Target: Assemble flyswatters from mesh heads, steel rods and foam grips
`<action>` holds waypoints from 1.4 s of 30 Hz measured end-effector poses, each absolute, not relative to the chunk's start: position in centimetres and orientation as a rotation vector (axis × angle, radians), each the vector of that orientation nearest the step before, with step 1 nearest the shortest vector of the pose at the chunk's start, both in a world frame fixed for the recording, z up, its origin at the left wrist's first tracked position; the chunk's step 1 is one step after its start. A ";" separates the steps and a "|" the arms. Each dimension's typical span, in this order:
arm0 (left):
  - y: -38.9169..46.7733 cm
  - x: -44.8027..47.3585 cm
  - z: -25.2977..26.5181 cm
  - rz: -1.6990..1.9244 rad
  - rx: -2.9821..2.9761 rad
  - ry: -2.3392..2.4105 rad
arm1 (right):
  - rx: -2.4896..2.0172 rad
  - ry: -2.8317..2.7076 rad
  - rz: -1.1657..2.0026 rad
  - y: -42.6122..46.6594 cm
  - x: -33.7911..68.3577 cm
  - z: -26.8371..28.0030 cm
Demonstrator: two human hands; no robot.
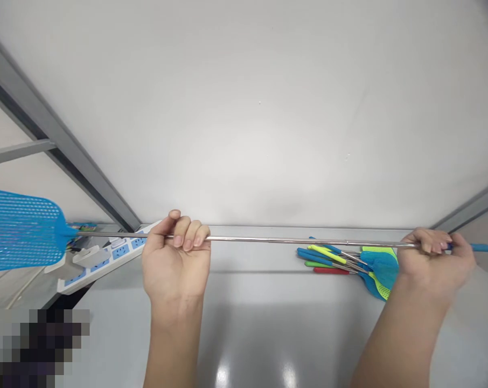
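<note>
A blue fly swatter (26, 229) with a long metal telescopic rod stretches level across the view, its mesh head at the far left. My left hand (177, 253), palm turned up, has its fingers curled round the rod not far from the head. At the other end my right hand (436, 256) is closed round the rod and the blue handle, whose tip sticks out to the right. Behind and left of my right hand, a pile of fly swatters (333, 258) with blue, green, yellow and red handles lies on the table; my right hand and wrist hide part of it.
A white power strip (106, 261) with blue sockets and plugged-in adapters lies along the table's left side. The grey table (268, 323) meets a pale wall panel (260, 118) at the back. Grey metal frame bars (66, 134) stand left and right. The lower left corner is pixelated.
</note>
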State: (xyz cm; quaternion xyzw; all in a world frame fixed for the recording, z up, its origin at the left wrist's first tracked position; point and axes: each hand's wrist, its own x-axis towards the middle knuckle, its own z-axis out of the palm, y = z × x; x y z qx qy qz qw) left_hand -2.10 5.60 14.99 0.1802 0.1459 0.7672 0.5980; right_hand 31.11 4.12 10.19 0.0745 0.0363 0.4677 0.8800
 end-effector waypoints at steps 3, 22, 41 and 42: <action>5.6 -1.1 14.8 1.755 0.392 0.373 | 0.072 0.028 0.919 4.2 30.7 10.2; 7.2 0.7 13.2 1.760 0.212 0.480 | -0.145 -0.136 0.841 6.7 27.4 10.1; 7.1 -1.5 13.8 1.629 0.299 0.448 | -0.110 -0.134 0.845 5.7 27.0 10.7; 7.1 -1.8 13.8 1.641 0.308 0.447 | -0.076 -0.106 0.858 5.5 27.3 10.7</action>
